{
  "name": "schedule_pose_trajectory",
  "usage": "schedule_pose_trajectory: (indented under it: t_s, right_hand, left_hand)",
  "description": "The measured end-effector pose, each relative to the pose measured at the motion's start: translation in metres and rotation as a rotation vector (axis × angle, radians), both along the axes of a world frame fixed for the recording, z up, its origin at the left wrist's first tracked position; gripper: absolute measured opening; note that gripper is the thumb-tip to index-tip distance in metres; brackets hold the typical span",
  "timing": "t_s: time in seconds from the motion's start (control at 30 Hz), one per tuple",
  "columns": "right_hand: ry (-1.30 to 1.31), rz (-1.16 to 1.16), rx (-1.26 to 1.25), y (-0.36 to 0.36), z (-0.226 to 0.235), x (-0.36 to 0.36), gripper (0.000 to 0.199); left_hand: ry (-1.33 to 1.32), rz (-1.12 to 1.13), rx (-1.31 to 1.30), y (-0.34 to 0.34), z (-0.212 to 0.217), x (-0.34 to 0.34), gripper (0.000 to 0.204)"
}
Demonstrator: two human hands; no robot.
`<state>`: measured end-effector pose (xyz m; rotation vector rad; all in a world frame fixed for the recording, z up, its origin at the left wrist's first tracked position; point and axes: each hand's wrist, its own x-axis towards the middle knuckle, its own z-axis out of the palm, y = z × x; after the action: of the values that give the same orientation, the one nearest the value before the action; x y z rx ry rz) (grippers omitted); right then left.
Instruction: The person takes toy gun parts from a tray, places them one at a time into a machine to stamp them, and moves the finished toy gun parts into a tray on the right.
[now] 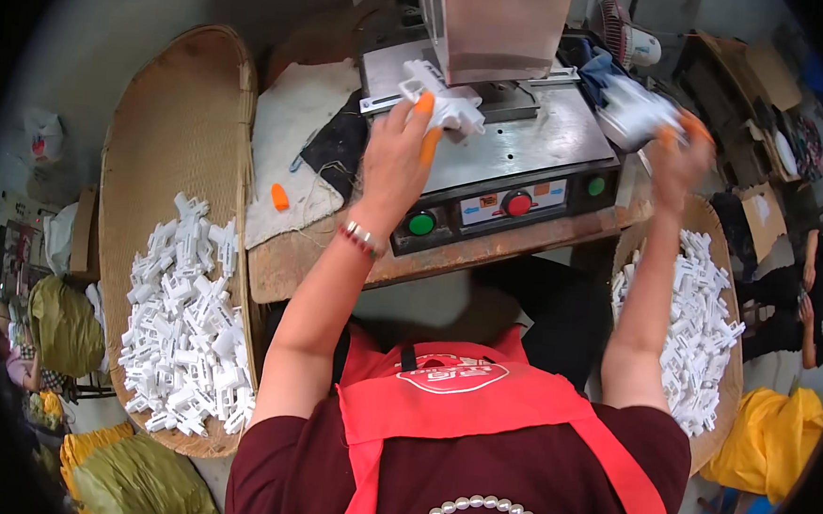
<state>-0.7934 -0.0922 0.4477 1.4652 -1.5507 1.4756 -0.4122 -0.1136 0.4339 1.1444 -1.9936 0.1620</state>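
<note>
Left hand (394, 152) pinching white plastic part (440, 94) on press plate (522, 141), seat squarely; right hand (677, 160), right of plate, gripping second part (632, 110).

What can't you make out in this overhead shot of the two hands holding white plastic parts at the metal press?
Head view only:
- White plastic part in the right hand: motion-blurred, shape unclear.
- Press head: cut off by the top edge.
- Red button panel: markings too small.
- Left hand: palm hidden.

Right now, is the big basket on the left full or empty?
Partly full. The left basket holds a heap of white plastic parts in its near half; its far half is bare woven bottom.
</note>
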Motion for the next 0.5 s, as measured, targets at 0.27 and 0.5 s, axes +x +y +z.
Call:
schedule_pose_trajectory:
  t_s: [0.27,0.5]
  right_hand:
    - [-0.266,-0.013,0.056,0.117,-0.034,-0.073,0.029]
    - [-0.581,0.526,0.714,0.028,-0.108,-0.008,0.064]
  left_hand:
    - [-0.144,0.092,-0.064,-0.082,-0.009,-0.069,0.019]
    - [-0.191,-0.173,0.240,0.023,-0.009,0.031,0.066]
